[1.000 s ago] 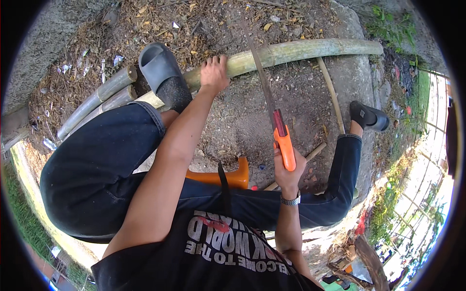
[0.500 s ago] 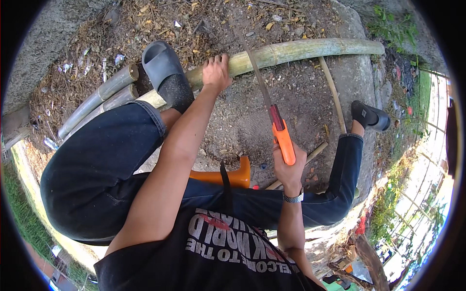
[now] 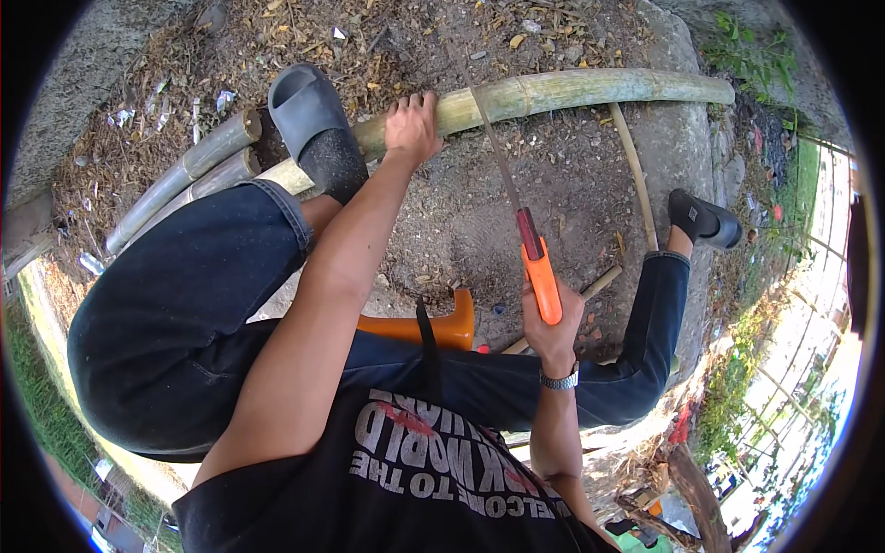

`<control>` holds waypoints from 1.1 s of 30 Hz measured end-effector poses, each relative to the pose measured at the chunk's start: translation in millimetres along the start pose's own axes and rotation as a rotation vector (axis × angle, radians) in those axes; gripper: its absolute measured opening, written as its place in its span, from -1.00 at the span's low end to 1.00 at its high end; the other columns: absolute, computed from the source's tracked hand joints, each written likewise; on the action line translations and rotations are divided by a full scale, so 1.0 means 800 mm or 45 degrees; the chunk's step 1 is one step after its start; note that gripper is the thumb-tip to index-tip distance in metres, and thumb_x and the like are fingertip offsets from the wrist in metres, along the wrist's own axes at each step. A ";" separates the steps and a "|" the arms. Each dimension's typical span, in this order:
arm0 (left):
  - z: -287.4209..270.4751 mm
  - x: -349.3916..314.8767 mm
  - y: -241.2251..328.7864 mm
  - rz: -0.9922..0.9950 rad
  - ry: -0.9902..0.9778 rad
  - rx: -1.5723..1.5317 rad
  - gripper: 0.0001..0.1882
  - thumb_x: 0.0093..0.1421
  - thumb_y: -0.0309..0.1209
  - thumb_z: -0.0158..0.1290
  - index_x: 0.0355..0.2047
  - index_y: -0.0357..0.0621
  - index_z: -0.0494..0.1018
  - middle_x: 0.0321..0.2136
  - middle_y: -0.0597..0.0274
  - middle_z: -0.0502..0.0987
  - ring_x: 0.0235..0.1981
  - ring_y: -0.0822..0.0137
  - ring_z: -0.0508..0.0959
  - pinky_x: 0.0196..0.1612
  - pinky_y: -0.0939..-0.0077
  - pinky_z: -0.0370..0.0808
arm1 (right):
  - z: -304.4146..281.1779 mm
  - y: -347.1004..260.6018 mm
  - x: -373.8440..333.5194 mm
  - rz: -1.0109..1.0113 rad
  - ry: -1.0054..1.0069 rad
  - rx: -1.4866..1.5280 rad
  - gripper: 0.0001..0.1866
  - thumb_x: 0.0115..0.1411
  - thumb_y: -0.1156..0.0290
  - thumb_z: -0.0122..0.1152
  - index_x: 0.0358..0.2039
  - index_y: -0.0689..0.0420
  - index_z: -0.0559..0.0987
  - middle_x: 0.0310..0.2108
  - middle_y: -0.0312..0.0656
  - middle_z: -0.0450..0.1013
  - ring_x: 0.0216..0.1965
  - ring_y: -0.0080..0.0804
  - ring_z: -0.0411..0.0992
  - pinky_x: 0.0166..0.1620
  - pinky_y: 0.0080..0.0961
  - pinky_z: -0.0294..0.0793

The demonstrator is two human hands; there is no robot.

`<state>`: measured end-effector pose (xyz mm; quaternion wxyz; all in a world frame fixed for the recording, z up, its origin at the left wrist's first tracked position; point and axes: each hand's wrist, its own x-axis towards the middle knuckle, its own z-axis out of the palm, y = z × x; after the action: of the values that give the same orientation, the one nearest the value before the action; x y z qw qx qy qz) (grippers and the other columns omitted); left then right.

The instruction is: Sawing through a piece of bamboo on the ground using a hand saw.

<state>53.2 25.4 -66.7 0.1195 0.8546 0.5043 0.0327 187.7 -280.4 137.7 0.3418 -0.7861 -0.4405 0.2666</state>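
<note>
A long pale green bamboo pole (image 3: 581, 90) lies across the ground in front of me. My left hand (image 3: 412, 127) grips it from above, fingers wrapped over its far side, between my left foot and the saw. In my right hand (image 3: 553, 318) is a hand saw (image 3: 502, 166) with an orange handle and a dark red part near the blade. The thin blade rests across the pole a little right of my left hand, its tip toward the far side. My left foot, in a grey slide sandal (image 3: 311, 111), presses on the pole.
Two cut bamboo lengths (image 3: 189, 170) lie at the left. A thin stick (image 3: 633, 175) runs from the pole toward my right foot in its sandal (image 3: 714, 226). An orange plastic piece (image 3: 442, 327) sits under my legs. Concrete (image 3: 678, 157) borders the dirt at right.
The saw and my right hand have drawn back slightly toward me and a little right. My left hand keeps its grip on the bamboo pole.
</note>
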 end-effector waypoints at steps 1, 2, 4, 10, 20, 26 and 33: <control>0.000 0.000 -0.001 -0.008 -0.009 -0.009 -0.25 -0.07 -0.28 0.39 0.16 -0.05 0.37 0.00 0.03 0.57 0.07 -0.01 0.59 0.16 0.11 0.53 | 0.000 0.001 -0.003 0.006 -0.004 -0.001 -0.89 0.14 0.50 0.34 -0.44 0.25 0.60 -0.63 -0.07 0.48 -0.66 -0.16 0.50 -0.49 -0.34 0.45; 0.000 0.000 -0.002 -0.016 -0.019 -0.018 -0.20 -0.08 -0.30 0.36 0.23 -0.04 0.38 0.01 0.02 0.57 0.08 -0.02 0.59 0.18 0.11 0.54 | 0.000 0.002 -0.010 0.043 -0.005 0.011 -0.90 0.14 0.49 0.34 -0.43 0.25 0.60 -0.63 -0.09 0.48 -0.65 -0.19 0.51 -0.48 -0.35 0.45; 0.000 0.000 -0.004 -0.011 -0.016 -0.024 -0.20 -0.09 -0.29 0.37 0.22 -0.04 0.38 0.01 0.03 0.58 0.09 -0.02 0.59 0.17 0.11 0.54 | -0.002 0.006 -0.025 0.090 -0.014 0.018 -0.90 0.15 0.49 0.33 -0.43 0.25 0.61 -0.64 -0.10 0.48 -0.65 -0.21 0.51 -0.48 -0.37 0.46; -0.007 0.010 0.001 -0.038 -0.081 0.020 -0.22 -0.04 -0.20 0.45 0.18 -0.03 0.37 0.00 0.00 0.58 0.08 0.01 0.61 0.18 0.13 0.54 | -0.013 0.002 -0.069 0.139 -0.029 0.039 -0.94 0.10 0.54 0.30 -0.44 0.27 0.60 -0.65 -0.13 0.48 -0.67 -0.32 0.48 -0.49 -0.42 0.46; -0.005 0.005 0.005 -0.026 -0.105 0.041 -0.21 -0.09 -0.21 0.44 0.13 -0.08 0.33 -0.04 0.02 0.57 0.09 0.01 0.60 0.19 0.16 0.55 | 0.112 -0.002 0.168 -0.205 0.142 0.028 -0.84 0.09 0.49 0.30 -0.55 0.25 0.52 -0.64 0.03 0.43 -0.64 -0.02 0.44 -0.48 -0.25 0.42; -0.001 0.003 -0.004 -0.011 -0.138 0.020 -0.23 -0.08 -0.21 0.43 0.11 -0.08 0.34 -0.03 0.01 0.58 0.09 0.00 0.60 0.16 0.14 0.58 | 0.067 0.034 0.045 0.026 0.058 0.042 -0.90 0.06 0.48 0.32 -0.50 0.21 0.57 -0.65 -0.02 0.44 -0.63 0.01 0.48 -0.48 -0.25 0.48; -0.011 0.016 0.007 0.032 -0.062 0.018 -0.19 -0.06 -0.15 0.47 0.14 -0.09 0.33 -0.02 0.00 0.59 0.07 -0.01 0.61 0.13 0.13 0.60 | 0.025 0.063 -0.059 0.075 0.061 0.070 -0.96 0.07 0.57 0.30 -0.50 0.22 0.61 -0.65 -0.12 0.50 -0.65 -0.36 0.52 -0.50 -0.40 0.48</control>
<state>62.5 35.5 -57.8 0.1255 0.8622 0.4907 0.0098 176.7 -334.6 92.1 0.3657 -0.7953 -0.4012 0.2698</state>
